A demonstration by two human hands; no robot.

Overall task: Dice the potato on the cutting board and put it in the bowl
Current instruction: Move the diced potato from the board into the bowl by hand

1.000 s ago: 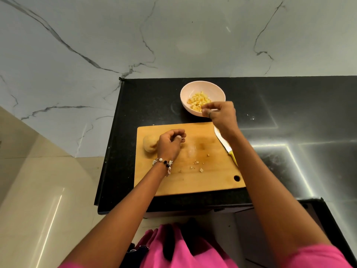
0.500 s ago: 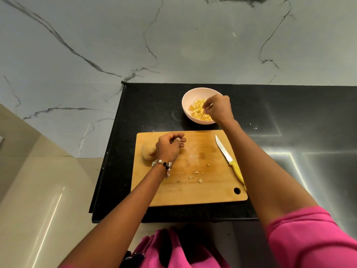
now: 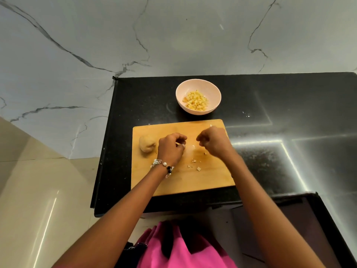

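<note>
- We see a wooden cutting board (image 3: 193,182) lying on a black counter (image 3: 289,105), close to the counter's near edge and left end.
- A pale bowl (image 3: 212,89) stands on the counter just beyond the board's far edge; diced potato (image 3: 196,100) fills its bottom.
- The uncut potato piece (image 3: 147,143) rests near the board's left edge, toward the far left corner.
- Our left hand (image 3: 170,147) sits over the board just right of that piece, fingers curled inward; we cannot tell whether they pinch anything.
- Our right hand (image 3: 214,141) hangs over the board's far right part, fingers curled; blur hides whether it holds a bit.
- Small potato scraps (image 3: 198,168) lie scattered in the board's middle, between and below the hands.
- A beaded bracelet (image 3: 164,166) circles the left wrist.
</note>
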